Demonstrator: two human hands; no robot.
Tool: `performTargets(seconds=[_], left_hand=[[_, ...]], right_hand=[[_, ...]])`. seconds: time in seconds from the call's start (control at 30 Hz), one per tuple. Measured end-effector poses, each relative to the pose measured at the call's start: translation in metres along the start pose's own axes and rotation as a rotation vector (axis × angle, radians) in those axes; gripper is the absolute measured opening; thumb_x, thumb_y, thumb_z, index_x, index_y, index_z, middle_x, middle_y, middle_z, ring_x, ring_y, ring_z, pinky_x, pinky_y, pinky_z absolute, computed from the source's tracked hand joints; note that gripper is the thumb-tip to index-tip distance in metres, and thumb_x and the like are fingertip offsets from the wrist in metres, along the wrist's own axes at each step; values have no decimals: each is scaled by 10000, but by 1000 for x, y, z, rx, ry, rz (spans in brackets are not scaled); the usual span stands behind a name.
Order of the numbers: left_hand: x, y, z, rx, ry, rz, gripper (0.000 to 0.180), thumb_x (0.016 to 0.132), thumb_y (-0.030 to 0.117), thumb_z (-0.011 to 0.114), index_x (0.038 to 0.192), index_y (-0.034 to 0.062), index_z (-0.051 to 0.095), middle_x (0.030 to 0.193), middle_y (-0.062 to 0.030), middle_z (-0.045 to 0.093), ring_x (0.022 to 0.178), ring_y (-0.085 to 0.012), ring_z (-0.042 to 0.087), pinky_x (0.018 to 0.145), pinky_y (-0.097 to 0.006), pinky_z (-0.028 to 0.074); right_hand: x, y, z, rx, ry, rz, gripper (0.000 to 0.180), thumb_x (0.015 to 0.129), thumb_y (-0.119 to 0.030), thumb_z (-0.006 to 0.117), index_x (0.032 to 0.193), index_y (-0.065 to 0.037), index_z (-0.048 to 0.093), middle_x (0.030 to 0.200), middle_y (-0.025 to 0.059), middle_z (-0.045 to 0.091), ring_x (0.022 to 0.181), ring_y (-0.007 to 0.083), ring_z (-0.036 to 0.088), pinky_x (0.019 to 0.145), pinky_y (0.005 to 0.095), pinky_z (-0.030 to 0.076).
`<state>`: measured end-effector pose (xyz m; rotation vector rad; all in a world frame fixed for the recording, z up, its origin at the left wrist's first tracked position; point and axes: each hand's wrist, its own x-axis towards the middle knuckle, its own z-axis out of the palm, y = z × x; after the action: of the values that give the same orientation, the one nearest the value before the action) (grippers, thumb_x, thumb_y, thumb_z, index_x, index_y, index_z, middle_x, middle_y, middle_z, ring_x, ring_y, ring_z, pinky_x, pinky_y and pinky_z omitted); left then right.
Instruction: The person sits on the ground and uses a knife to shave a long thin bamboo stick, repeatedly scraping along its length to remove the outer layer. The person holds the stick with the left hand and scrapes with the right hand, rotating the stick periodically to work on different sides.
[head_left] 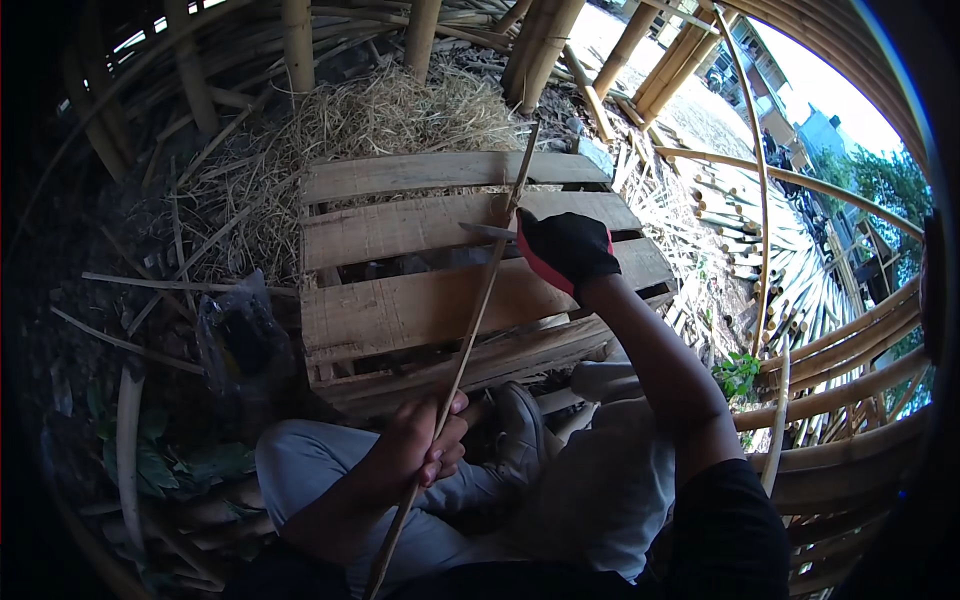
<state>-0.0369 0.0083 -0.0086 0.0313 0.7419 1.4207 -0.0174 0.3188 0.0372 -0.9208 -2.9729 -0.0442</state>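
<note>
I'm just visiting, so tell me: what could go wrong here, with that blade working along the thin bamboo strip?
1. The left hand is bare and grips the bamboo strip below the blade; a slip toward it might cut the fingers, or a splinter may pierce them.
2. Only the gloved right hand is protected.
3. The strip runs down over the person's knee, so a blade sliding along it could possibly reach the leg.

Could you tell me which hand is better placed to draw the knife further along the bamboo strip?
Probably the right hand: gloved, it already holds the knife against the bamboo strip. The bare left hand grips the strip lower down, steadying it.
</note>
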Motion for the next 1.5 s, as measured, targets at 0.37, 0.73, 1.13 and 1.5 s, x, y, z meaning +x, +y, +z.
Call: performTargets(seconds=[0.37, 0.73, 1.13, 1.5], left_hand=[[5, -2, -5, -8, -67, -5, 282, 1107, 378, 341, 983, 142, 432, 522, 49, 372, 341, -58, 372, 325, -216, 300], [4, -2, 6, 138, 5, 71, 284, 1109, 372, 357, 1001, 127, 451, 523, 35, 384, 344, -65, 371, 336, -218, 302], [1, -3, 12, 302, 33, 153, 305, 1115, 379, 348, 1000, 120, 462, 515, 33, 401, 350, -50, 372, 344, -207, 286], [2, -4, 10, 373, 101, 172, 356, 1124, 389, 318, 1027, 83, 471, 515, 28, 404, 360, -56, 374, 370, -221, 322]], right_hand=[[21, 27, 15, 23, 40, 133, 752, 1049, -570, 270, 793, -52, 752, 781, 213, 714, 772, 418, 703, 766, 506, 540], [-90, -39, -17, 36, -181, -119, 601, 1058, -476, 355, 826, -89, 751, 685, 200, 678, 700, 430, 687, 663, 530, 539], [-105, -63, -41, 82, -385, -172, 606, 1049, -472, 341, 829, -62, 730, 834, 212, 722, 810, 423, 706, 745, 523, 558], [-69, -42, -29, 24, -368, -60, 623, 1037, -490, 316, 901, -48, 732, 945, 220, 730, 906, 436, 697, 805, 529, 552]])
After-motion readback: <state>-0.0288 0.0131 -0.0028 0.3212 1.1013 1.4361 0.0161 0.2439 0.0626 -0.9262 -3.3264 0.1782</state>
